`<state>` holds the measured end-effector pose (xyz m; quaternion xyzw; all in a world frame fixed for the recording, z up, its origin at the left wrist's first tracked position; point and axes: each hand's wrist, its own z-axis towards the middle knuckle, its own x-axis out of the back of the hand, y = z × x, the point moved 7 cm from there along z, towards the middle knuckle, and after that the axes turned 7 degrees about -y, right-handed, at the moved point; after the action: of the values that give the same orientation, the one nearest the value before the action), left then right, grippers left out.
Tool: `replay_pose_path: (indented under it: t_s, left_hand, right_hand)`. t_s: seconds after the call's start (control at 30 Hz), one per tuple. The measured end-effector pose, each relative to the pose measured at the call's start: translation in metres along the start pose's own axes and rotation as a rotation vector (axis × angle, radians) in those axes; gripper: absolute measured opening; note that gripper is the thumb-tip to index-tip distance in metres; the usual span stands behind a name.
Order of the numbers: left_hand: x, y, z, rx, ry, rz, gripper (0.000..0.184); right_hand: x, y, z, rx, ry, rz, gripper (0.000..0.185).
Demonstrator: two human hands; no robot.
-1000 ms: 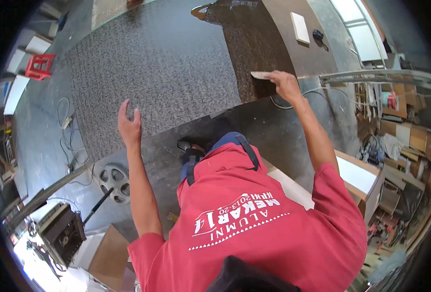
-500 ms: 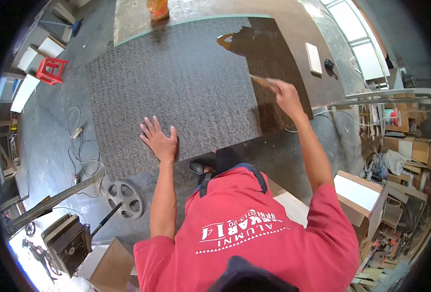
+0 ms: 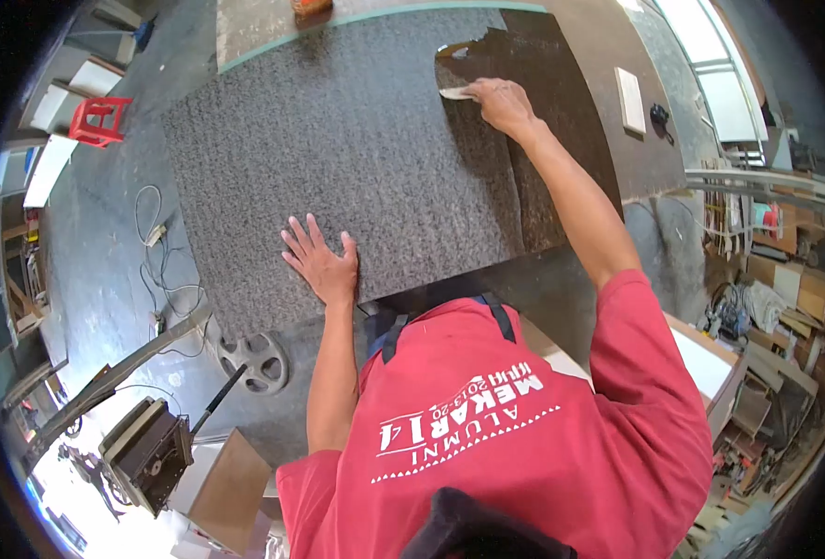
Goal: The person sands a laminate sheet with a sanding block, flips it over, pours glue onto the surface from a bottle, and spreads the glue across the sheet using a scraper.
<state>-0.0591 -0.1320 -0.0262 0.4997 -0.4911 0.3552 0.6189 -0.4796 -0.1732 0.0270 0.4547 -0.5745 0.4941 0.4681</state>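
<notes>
Hands well apart over one broad speckled sheet (image 3: pixel 338 158), unequal in closeness to the wet part. Right hand (image 3: pixel 504 104) nearly closed, fingertips pinched on the right end of a thin pale spreader (image 3: pixel 453 93); left hand (image 3: pixel 324 265) wide open, palm down and fingers splayed near the close edge, with nothing visible in its hold. Spreader out to the left of the right fingers, long axis roughly crosswise, free tip toward the left and just at the left border of a dark, wet-looking patch (image 3: pixel 566 98). Straight beyond the spreader, farther from the body and very near, a glossy amber puddle (image 3: pixel 456 50): much closer to the right hand than to the left, so judged within easy reach of the right alone. Exact angle of the spreader's face against the sheet impossible to tell. Long side of the sheet from left to right across the body, dry-looking speckle to the left, dark coating to the right. Farther out, an orange-brown container (image 3: pixel 312 7) by the far edge, partly out of view; to the right, a pale board (image 3: pixel 630 101) on the brown surface (image 3: pixel 650 160), beside a small black object (image 3: pixel 660 117).
</notes>
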Motion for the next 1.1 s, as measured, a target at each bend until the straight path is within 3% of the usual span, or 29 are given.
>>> replay_pose_path:
  t_s: [0.17,0.23,0.33,0.5,0.57,0.6,0.63,0.67,0.7,0.73,0.83,0.97,1.03,1.1]
  left_hand:
    - [0.004,-0.006,-0.011,-0.124,0.060,-0.130,0.074]
    - [0.006,0.012,-0.018,-0.440,-0.045,-0.252,0.067]
    - [0.002,0.021,-0.028,-0.594,-0.162,-0.255,0.062]
    - [0.000,0.017,-0.026,-0.594,-0.121,-0.274,0.058]
    - [0.000,0.015,-0.027,-0.588,-0.133,-0.295,0.057]
    - [0.001,0.015,-0.026,-0.595,-0.119,-0.298,0.057]
    - [0.001,0.013,-0.026,-0.595,-0.133,-0.327,0.057]
    - [0.001,0.011,-0.024,-0.594,-0.144,-0.357,0.057]
    - [-0.002,0.006,-0.020,-0.568,-0.134,-0.455,0.059]
    - [0.002,0.007,-0.018,-0.571,-0.119,-0.448,0.059]
    - [0.009,0.007,-0.002,-0.425,-0.043,-0.382,0.071]
    - [0.002,0.030,0.011,-0.399,-0.131,-0.204,0.079]
    - [-0.003,0.039,0.016,-0.346,-0.141,-0.186,0.079]
    - [-0.008,0.046,0.018,-0.275,-0.154,-0.135,0.080]
  right_hand:
    - [-0.010,-0.033,-0.123,-0.041,-0.049,0.018,0.044]
    - [-0.011,-0.044,-0.165,-0.025,-0.043,0.026,0.044]
    - [-0.011,-0.063,-0.224,-0.031,-0.017,0.063,0.044]
    - [0.000,-0.091,-0.295,-0.046,-0.007,0.070,0.041]
    - [-0.005,-0.090,-0.314,-0.174,-0.326,0.148,0.038]
    - [0.001,-0.085,-0.318,-0.174,-0.313,0.140,0.038]
    - [0.006,-0.076,-0.322,-0.252,-0.266,0.382,0.037]
    - [0.009,-0.064,-0.321,-0.321,-0.215,0.623,0.036]
    - [0.023,-0.056,-0.311,-0.283,-0.064,0.724,0.036]
    - [0.036,-0.053,-0.296,-0.271,-0.052,0.725,0.036]
    - [0.076,-0.017,-0.233,-0.317,0.234,0.600,0.035]
    - [0.097,0.023,-0.119,-0.201,0.350,0.345,0.035]
    - [0.092,0.046,-0.061,-0.150,0.388,0.037,0.035]
    - [0.081,0.075,-0.007,-0.133,0.394,-0.024,0.035]
